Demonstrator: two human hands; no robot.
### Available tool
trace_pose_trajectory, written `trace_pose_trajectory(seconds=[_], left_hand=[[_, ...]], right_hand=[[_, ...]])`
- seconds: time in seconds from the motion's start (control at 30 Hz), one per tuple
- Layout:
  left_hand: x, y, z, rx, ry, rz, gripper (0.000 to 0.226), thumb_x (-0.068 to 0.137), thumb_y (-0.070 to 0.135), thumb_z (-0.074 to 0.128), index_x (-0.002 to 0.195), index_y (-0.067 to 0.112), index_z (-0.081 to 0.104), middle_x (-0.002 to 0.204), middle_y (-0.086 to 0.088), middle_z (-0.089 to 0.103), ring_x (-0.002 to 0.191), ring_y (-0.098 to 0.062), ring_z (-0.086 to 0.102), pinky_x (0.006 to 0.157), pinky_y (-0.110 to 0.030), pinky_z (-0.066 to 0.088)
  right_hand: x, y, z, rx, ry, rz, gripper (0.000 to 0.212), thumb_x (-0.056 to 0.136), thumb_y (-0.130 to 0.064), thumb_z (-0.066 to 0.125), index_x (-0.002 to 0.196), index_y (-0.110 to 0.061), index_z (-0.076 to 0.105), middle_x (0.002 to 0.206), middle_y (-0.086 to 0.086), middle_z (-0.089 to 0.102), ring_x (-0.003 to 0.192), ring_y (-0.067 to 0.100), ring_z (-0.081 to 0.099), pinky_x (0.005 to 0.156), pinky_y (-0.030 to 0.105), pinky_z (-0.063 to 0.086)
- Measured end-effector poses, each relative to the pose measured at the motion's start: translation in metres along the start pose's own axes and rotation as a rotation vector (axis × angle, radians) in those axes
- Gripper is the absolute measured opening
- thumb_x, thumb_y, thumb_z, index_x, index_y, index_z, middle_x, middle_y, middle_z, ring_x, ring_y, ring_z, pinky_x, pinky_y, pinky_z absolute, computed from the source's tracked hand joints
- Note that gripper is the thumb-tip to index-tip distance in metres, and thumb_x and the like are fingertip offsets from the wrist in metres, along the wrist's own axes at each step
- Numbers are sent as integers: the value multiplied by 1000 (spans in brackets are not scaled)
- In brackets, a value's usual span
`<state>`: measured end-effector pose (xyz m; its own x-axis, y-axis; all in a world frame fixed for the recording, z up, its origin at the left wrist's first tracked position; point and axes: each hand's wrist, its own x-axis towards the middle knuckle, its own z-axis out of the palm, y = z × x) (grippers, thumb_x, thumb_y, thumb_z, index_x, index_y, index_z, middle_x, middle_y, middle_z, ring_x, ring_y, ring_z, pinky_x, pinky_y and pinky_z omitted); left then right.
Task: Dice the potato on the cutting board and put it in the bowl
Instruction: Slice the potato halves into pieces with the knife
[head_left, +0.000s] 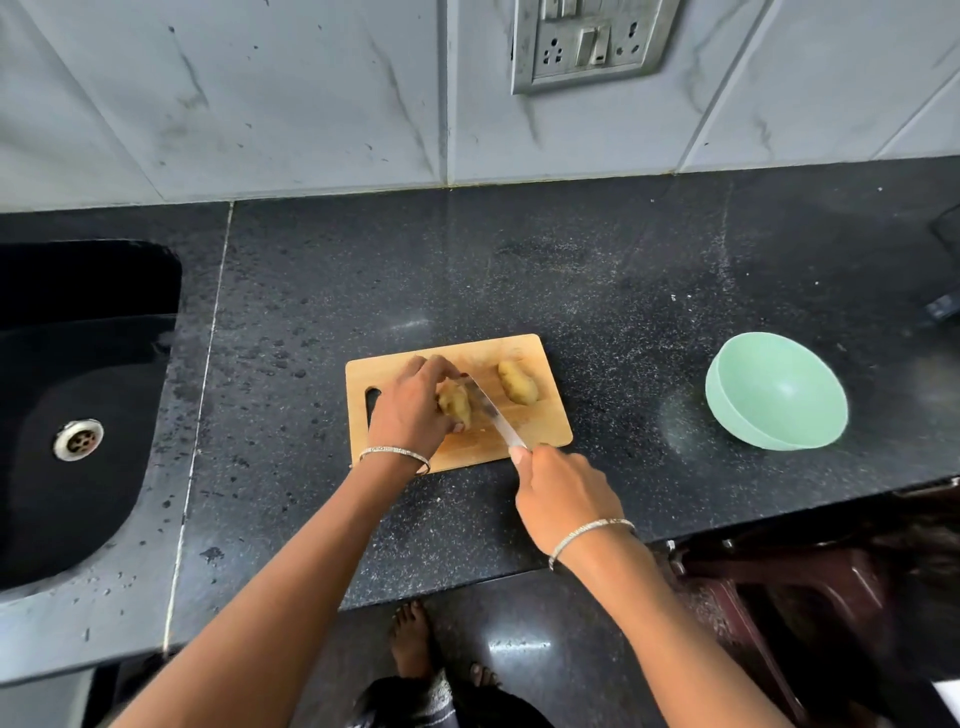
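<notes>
Nearest the front edge of the desk (597, 291), the right hand (563, 499) has its fingers curled round the handle of a knife (493, 413). The handle is hidden inside the grip, and one fingertip sits at the base of the blade. The blade slants up and to the left over the cutting board (540, 426), and its far end meets the potato piece (456, 404) held by the left hand (410, 410). That hand arches over the piece from the left and pinches it between curled fingers and thumb.

To cut well, the piece should probably lie on its flat face so it cannot roll. The left fingertips should be tucked back behind the knuckles, since they sit very close to the edge. The blade looks tilted, so it is better squared up before pressing down. Even slices first, then strips, then cross-cuts, will likely give regular dice.

A second piece (517, 383) lies loose toward the board's far right corner, apart from the blade, and waits its turn. The board sits near the middle of the desk, close to the front edge.

Well apart to the right is the pale green bowl (779, 384), with nothing visible in it. Cut pieces will have to be carried across bare desk to reach it. A dark sink (78, 364) fills the left end, and a wall socket (587, 41) hangs on the tiles beyond the far edge.
</notes>
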<state>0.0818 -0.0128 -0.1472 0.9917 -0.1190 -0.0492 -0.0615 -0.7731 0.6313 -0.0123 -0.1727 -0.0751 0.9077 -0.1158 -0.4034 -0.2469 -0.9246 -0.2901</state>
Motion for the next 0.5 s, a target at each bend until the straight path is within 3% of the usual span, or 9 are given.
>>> trace_pose_trajectory(seconds=[0.17,0.33,0.5], left_hand=[[-9,-7,9,-97,72,-50,54,61,17,87,97,31,50,97,8,65,82,-16,64,72,-40,56],[-10,-11,12,-82,77,-44,45,64,18,86,97,34,59,96,7,69,83,-16,67,75,-39,57],[-13,-12,15,-96,100,-17,34,67,13,82,95,24,66,91,5,73,82,-18,69,74,-39,57]], right_hand=[[11,-16,23,43,27,0,44,104,-44,24,111,-11,53,113,15,63,105,38,60,70,38,37],[14,-15,30,35,67,-25,42,104,-44,24,108,-12,51,108,15,64,101,39,61,66,37,37],[16,-15,31,19,105,-56,41,104,-43,24,106,-12,51,105,14,66,97,38,63,64,37,37]])
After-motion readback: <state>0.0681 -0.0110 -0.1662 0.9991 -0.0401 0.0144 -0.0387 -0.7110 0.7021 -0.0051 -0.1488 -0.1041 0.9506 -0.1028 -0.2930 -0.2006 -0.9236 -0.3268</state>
